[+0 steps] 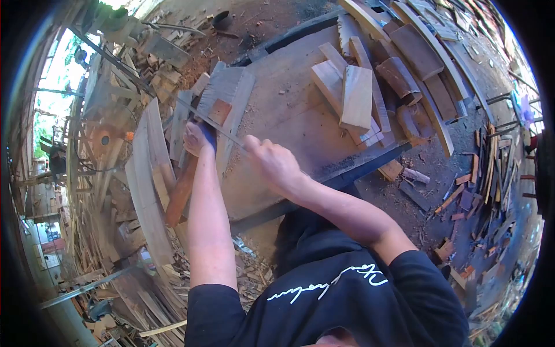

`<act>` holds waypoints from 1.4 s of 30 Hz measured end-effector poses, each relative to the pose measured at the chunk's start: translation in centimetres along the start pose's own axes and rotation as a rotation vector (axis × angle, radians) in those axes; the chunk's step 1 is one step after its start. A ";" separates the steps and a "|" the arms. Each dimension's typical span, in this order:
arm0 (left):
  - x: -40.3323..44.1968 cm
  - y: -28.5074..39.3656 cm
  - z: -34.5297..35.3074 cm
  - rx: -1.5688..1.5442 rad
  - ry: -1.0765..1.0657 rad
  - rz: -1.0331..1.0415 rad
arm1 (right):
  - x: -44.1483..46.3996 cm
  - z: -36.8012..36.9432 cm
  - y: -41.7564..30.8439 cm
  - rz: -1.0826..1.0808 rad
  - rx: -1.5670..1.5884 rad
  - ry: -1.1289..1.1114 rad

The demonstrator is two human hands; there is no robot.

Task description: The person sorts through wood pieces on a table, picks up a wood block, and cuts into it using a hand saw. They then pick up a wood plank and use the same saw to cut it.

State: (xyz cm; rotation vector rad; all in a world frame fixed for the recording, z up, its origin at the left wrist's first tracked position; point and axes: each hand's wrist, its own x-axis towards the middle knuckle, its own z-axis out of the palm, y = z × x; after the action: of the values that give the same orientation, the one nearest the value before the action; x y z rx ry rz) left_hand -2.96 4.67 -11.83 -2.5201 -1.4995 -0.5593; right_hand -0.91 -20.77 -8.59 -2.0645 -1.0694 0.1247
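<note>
My right hand (273, 165) is closed round the near end of a long thin metal tool (226, 132); whether it is a file or a narrow blade I cannot tell. The tool runs up and left, past my left hand. My left hand (198, 139) is closed beside the tool, at the left side of the worktable (283, 121); what its fingers hold is hidden. Just beyond it lies a reddish wooden block (220, 111), near a grey piece with a jagged edge (222, 87). A reddish-brown board (184, 191) reaches down and left from below my left hand.
Cut wooden blocks (356, 95) and dark brown pieces (399, 80) are piled on the table's right side. A toothed blade (347, 32) lies behind them. Long pale boards (147, 196) lean at the left. Offcuts and shavings cover the ground around.
</note>
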 end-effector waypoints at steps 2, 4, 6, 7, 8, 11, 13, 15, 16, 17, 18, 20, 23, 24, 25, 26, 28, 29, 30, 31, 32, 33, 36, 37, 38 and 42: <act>0.2 1.0 -1.0 0.000 -0.128 -0.168 | 0.7 0.1 -0.5 0.003 -0.028 -0.009; 0.6 0.8 -1.0 -0.058 -0.197 -0.201 | -2.5 -1.9 -0.2 0.086 0.073 -0.060; 1.2 0.7 -0.7 -0.119 -0.266 -0.247 | -6.3 -5.1 -0.1 0.124 0.062 -0.109; 1.3 0.5 -0.5 -0.104 -0.261 -0.217 | -7.2 -5.7 0.0 0.160 0.056 -0.151; 1.1 0.3 -0.3 -0.084 -0.259 -0.186 | -6.9 -5.4 0.0 0.164 0.056 -0.162; 0.5 0.5 -0.8 -0.022 -0.202 -0.122 | -2.7 -2.7 0.2 0.039 0.016 -0.041; 0.4 -1.2 2.0 -0.057 -0.054 -0.104 | 0.3 0.5 0.2 -0.021 0.050 0.026; 0.8 -0.8 1.7 -0.098 0.084 -0.085 | 1.6 1.7 0.1 0.023 0.007 0.017; 0.5 0.7 -0.4 -0.089 -0.039 -0.150 | 0.8 0.9 0.2 0.024 0.002 0.020; 0.3 1.6 -2.0 -0.078 -0.165 -0.219 | -1.0 -0.8 0.2 0.038 0.041 -0.009; 0.3 2.1 -2.9 -0.081 -0.170 -0.226 | -2.9 -2.4 0.3 0.050 0.081 -0.042; 0.5 2.5 -3.4 -0.119 -0.231 -0.298 | -6.8 -4.8 0.7 0.088 0.064 -0.056; 1.3 0.0 0.0 -0.122 -0.225 -0.231 | -6.8 -4.7 1.0 0.092 0.052 -0.062; 1.1 0.0 0.1 -0.124 -0.220 -0.228 | -5.0 -3.4 0.7 0.088 0.065 -0.035; 0.4 0.6 -1.1 -0.114 -0.202 -0.203 | -2.4 -1.2 0.6 0.075 0.079 -0.018; 0.1 1.3 -2.1 -0.107 -0.179 -0.177 | -0.2 0.5 0.6 0.058 0.093 0.006; 0.2 1.8 -2.7 -0.112 -0.133 -0.175 | 1.6 0.8 0.0 0.054 0.076 0.006; 0.0 1.9 -2.7 -0.113 -0.114 -0.185 | 1.8 0.8 -0.2 0.063 0.052 -0.022; -0.2 1.9 -2.4 -0.083 -0.094 -0.189 | 0.8 0.4 0.0 0.065 0.048 -0.024; -0.1 1.6 -1.9 -0.087 -0.100 -0.194 | -1.2 -1.0 0.2 0.059 0.078 -0.019; 0.5 1.1 -1.1 -0.082 -0.124 -0.225 | -3.2 -2.5 0.4 0.050 0.106 -0.017; 0.9 0.7 -0.1 -0.076 -0.149 -0.256 | -5.4 -4.1 0.8 0.079 0.097 -0.047; 1.1 -0.3 1.8 -0.071 -0.133 -0.173 | -6.6 -4.9 0.7 0.112 0.076 -0.092; 0.5 -0.5 1.4 -0.060 -0.140 -0.173 | -6.6 -4.8 0.7 0.117 0.064 -0.086; 0.4 0.2 0.4 -0.063 -0.138 -0.146 | -4.5 -3.8 0.2 0.098 0.089 -0.057; 0.3 0.9 -0.8 -0.099 -0.035 -0.134 | 2.1 1.1 0.0 0.017 0.058 -0.008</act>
State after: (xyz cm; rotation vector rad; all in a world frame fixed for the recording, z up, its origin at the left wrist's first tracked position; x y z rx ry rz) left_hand -2.22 4.25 -10.96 -2.5274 -1.7034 -0.6272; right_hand -0.06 -18.61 -8.77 -2.0227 -1.0420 0.1709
